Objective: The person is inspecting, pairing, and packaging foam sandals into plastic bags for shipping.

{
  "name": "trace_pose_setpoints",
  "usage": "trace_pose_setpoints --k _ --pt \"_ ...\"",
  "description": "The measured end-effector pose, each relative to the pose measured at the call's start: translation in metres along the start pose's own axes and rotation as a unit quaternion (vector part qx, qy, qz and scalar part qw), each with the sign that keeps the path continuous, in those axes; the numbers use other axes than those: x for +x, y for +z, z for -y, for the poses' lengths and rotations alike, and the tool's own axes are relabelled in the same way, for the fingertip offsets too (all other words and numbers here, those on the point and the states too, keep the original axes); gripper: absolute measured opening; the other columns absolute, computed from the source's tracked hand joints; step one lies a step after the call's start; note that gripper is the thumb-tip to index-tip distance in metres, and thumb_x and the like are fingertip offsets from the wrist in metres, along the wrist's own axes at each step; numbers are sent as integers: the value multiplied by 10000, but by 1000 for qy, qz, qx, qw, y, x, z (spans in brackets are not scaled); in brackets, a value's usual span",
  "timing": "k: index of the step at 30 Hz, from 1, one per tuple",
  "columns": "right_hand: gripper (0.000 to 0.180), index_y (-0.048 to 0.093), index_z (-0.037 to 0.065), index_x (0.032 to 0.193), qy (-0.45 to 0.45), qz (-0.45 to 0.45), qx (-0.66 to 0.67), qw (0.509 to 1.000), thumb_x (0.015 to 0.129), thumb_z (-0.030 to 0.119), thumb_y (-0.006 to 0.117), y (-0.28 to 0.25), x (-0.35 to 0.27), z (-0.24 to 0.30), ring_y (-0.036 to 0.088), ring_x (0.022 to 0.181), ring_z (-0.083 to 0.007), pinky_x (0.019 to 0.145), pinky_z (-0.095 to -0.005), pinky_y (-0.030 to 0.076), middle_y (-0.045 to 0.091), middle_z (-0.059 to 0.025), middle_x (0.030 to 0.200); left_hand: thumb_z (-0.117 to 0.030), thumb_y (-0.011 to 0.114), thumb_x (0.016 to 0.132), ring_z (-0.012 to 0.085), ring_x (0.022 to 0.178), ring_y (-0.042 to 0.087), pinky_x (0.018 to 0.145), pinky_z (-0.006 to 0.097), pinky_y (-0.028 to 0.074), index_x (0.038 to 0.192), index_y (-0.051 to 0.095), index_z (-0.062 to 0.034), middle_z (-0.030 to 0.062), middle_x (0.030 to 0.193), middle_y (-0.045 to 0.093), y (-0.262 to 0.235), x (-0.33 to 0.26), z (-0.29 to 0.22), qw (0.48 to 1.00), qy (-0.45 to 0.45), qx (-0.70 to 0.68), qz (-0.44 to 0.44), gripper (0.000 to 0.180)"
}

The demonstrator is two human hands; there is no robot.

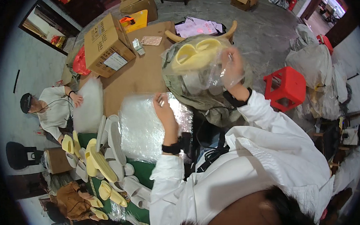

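A pair of yellow slippers [196,53] in a clear plastic bag lies on top of a large greenish sack [178,85]. My right hand [231,66], smeared by motion, is at the right side of that bag and appears closed on its loose plastic. Pale slippers [192,80] show just below the yellow pair. Over a stack of clear plastic bags [137,127] on the table, my left hand [165,113] is raised with its fingers bent and apart, holding nothing that I can see.
Yellow and pale slippers [100,160] cover the green tabletop [144,170] at lower left. Beyond are a cardboard box [108,44] and a phone [151,41]. A red stool [285,88] stands right. Two people [56,105] work at left, one touching a plastic sheet [89,103].
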State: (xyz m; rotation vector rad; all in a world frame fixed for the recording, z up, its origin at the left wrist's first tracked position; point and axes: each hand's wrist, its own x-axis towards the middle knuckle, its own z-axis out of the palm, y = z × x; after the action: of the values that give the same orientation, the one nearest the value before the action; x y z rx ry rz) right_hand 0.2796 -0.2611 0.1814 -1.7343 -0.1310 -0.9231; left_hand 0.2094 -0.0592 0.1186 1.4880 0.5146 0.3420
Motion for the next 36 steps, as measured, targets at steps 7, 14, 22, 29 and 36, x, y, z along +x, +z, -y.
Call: trace_pose_setpoints --k 7,14,22,29,36 --pt "154 538 0 793 20 493 -162 855 783 142 480 -46 -104 -126 547 743 -379 660 -457 418 561 -199 762 -568 637 654 375 1042 441 736 511 415 1353 132 -75 228 1214 383 57 -14 144 895 -415 154 50 993" --pt "163 566 41 839 172 596 -192 761 713 114 493 -33 -113 -142 531 879 -352 752 -425 407 571 -173 918 -513 652 679 306 858 533 611 453 445 1293 271 -26 166 1094 487 81 13 212 945 -314 89 3 872" --pt "137 525 47 917 348 609 177 690 865 163 474 -17 -106 -157 489 867 -136 783 -279 379 542 -52 891 -390 646 739 251 839 571 654 350 466 1121 447 92 156 1016 555 86 50 205 921 -360 -112 -101 647" --pt "149 523 16 851 83 589 -123 795 806 101 410 -14 -119 -210 572 740 -369 620 -432 440 575 -217 798 -84 512 762 237 737 554 609 349 454 985 480 73 152 878 563 54 38 226 970 -223 26 -89 275" --pt "142 604 4 762 4 637 -379 671 700 97 515 -41 -111 -326 598 695 -321 629 -407 473 608 -185 775 -173 422 887 236 811 532 686 357 458 1010 453 46 148 907 532 47 24 145 973 -198 -89 -73 254"
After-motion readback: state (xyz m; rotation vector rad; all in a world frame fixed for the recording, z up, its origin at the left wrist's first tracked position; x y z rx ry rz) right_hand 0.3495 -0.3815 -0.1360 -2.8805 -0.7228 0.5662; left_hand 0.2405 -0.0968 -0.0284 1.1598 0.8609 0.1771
